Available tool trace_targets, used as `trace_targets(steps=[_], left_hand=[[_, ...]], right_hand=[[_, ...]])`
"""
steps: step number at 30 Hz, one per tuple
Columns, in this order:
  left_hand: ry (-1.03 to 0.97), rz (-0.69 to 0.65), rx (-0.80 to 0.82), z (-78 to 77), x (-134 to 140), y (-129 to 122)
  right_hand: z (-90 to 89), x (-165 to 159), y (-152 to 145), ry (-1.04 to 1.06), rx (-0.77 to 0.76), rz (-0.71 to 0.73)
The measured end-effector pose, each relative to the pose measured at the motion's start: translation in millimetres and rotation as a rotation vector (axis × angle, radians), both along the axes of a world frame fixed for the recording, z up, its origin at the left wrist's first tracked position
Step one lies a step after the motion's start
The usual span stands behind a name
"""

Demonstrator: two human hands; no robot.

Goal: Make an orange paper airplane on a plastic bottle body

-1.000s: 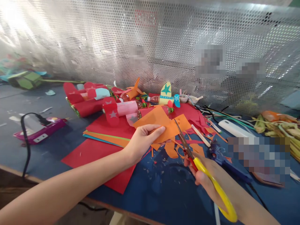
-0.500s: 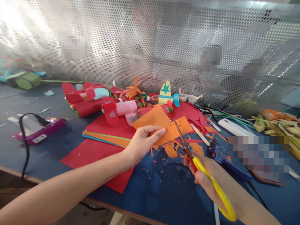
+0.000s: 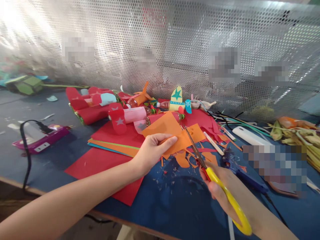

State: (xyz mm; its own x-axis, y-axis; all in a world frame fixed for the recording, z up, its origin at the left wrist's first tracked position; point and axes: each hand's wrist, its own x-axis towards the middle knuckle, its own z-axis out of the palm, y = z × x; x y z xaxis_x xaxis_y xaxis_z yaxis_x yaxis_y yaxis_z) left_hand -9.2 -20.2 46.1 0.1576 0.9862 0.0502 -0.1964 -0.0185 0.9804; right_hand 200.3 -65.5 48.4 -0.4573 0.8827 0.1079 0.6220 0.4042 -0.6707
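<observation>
Toward two o'clock from our left hand (image 3: 151, 151) extends the orange paper (image 3: 183, 140), pinched under its thumb; our right hand (image 3: 226, 180) grips the scissors (image 3: 213, 177), long axis eleven-to-five, blades overlapping the paper.

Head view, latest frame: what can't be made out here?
All in the head view:
Left hand: most of the fingers beneath, hidden by the orange paper.
Right hand: how its fingers sit in the scissors, hidden by the hand itself.
Red sheet: part of it, behind the left forearm.
Flat item: mostly masked by pixelation.
Dry husks: cut off by the right edge.
</observation>
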Motion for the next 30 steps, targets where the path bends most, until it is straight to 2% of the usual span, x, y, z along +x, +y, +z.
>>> trace_targets(steps=[7,12,15,19,23,26,30], left_hand=[[-0.048,-0.034,-0.012,1.1,-0.5,0.5],[-0.062,-0.049,-0.039,-0.9,-0.1,3.5],[-0.052,-0.042,-0.044,-2.9,-0.4,7.1],[-0.151,-0.027,-0.097,-5.9,-0.3,12.8],[-0.168,-0.006,-0.135,-5.4,1.8,14.2],[-0.090,0.070,-0.168,-4.5,3.0,12.8],[0.021,0.114,-0.115,-5.7,2.2,12.3]], right_hand=[[-4.3,1.1,1.5,-0.065,0.101,-0.035],[-2.2,-2.7,1.9,-0.076,0.109,-0.113],[1.5,-4.2,6.1,-0.065,0.117,-0.230],[-2.4,6.0,22.8,-0.192,0.095,-0.437],[-16.5,21.3,43.4,-0.265,0.030,-0.409],[-26.0,25.5,55.3,-0.185,0.015,-0.377],[-29.1,21.0,65.6,-0.080,0.054,-0.352]])
